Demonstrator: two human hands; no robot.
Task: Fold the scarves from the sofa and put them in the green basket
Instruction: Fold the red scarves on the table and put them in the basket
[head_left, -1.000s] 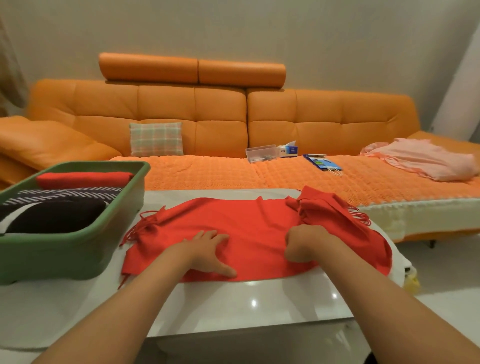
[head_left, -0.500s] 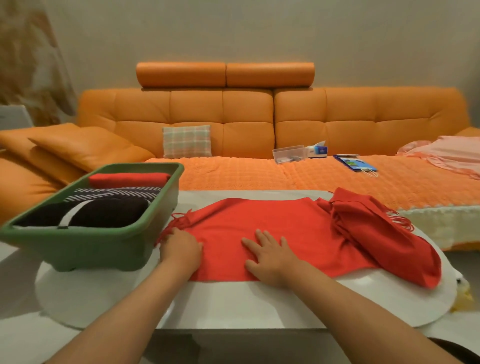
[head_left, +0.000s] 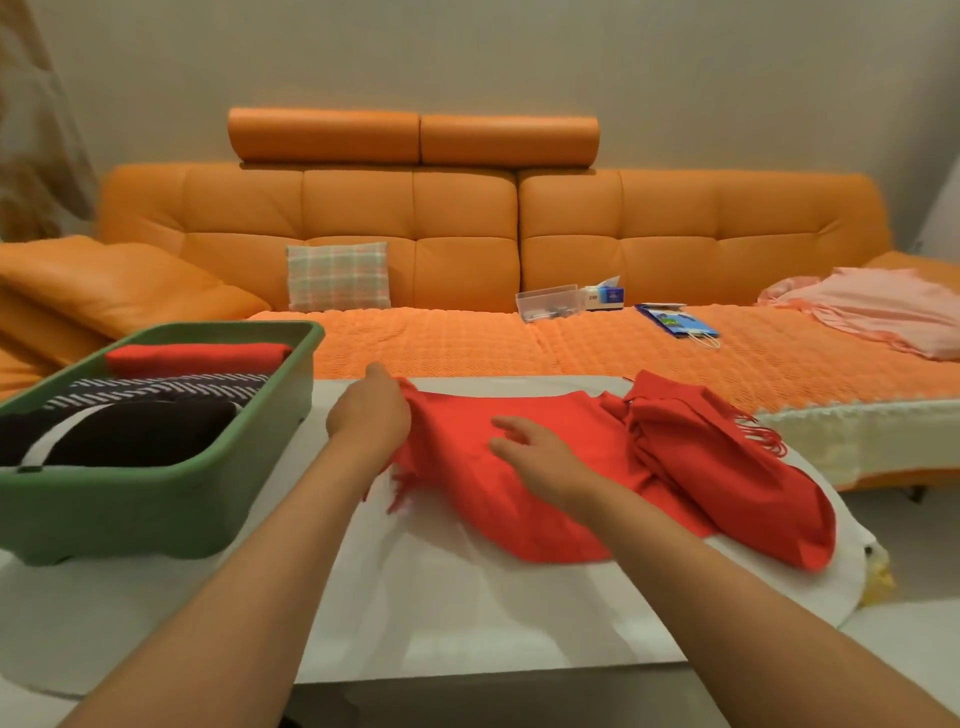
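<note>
A red fringed scarf (head_left: 561, 467) lies spread on the white table (head_left: 467, 613), its right end bunched in loose folds. My left hand (head_left: 371, 415) is closed on the scarf's left fringed end and holds it a little off the table. My right hand (head_left: 535, 457) rests flat on the middle of the scarf, fingers apart. The green basket (head_left: 156, 499) stands on the table's left side and holds a folded red scarf (head_left: 197, 356), a black-and-white striped one (head_left: 156, 387) and a black one (head_left: 130, 431). A pink cloth (head_left: 878, 306) lies on the sofa at the far right.
The orange sofa (head_left: 415, 234) runs behind the table, with a plaid cushion (head_left: 337, 275), a clear plastic box (head_left: 548, 301), a tissue box (head_left: 605, 293) and a blue booklet (head_left: 675, 322) on its seat. A yellow object (head_left: 878, 577) sits by the table's right edge.
My left hand has gathered the scarf's left fringed end and lifted it up and back. My right hand has shifted slightly right on the cloth. The view has swung a little.
</note>
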